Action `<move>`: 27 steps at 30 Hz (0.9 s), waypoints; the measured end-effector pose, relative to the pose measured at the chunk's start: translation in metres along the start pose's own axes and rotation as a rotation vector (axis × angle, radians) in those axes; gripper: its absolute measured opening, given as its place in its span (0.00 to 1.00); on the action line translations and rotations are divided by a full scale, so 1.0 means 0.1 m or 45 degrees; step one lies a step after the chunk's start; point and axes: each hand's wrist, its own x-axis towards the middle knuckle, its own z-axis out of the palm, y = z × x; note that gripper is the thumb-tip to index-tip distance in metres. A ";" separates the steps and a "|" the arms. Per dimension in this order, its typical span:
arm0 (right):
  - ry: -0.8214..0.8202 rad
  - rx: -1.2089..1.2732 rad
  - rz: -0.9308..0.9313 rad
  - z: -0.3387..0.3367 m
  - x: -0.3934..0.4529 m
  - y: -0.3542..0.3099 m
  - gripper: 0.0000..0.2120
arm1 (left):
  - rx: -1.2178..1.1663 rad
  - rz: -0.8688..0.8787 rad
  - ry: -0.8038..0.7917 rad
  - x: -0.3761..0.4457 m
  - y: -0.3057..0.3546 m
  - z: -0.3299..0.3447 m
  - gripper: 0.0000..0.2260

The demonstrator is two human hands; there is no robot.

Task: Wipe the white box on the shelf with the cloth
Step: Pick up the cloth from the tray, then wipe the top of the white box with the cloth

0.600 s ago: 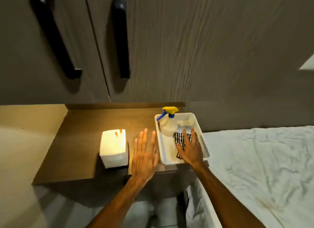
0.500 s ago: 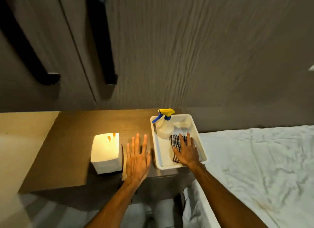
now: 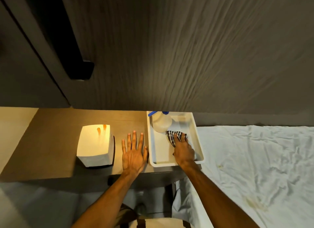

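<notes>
The white box stands on the brown shelf, lit yellow on top with small orange marks. My left hand lies flat on the shelf, fingers spread, between the box and a white tray. Inside the tray, my right hand has its fingers curled over a black-and-white checked cloth. The cloth still rests on the tray floor.
A spray bottle with a blue trigger stands at the tray's far end, its top hidden by the overhanging cabinet. A black cabinet handle hangs upper left. A bed with a wrinkled white sheet lies to the right.
My right hand's fingers have closed onto the checked cloth in the tray. The view has tilted, so the cabinet now covers the bottle's top. My left hand stays flat.
</notes>
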 end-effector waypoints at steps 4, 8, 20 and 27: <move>0.082 0.072 0.000 -0.19 -0.06 0.05 0.29 | 0.019 -0.020 -0.090 -0.01 0.02 -0.09 0.31; 0.311 0.291 0.016 -0.45 -0.28 0.10 0.31 | -0.207 -0.050 -0.013 -0.20 0.05 -0.32 0.29; 0.532 0.676 -0.474 -0.64 -1.11 -1.63 0.26 | -0.504 -0.023 0.722 -0.53 -0.81 -1.59 0.25; 0.452 0.673 -0.473 -0.25 -1.35 -2.46 0.25 | -0.628 -0.033 0.161 -0.23 -1.66 -1.57 0.25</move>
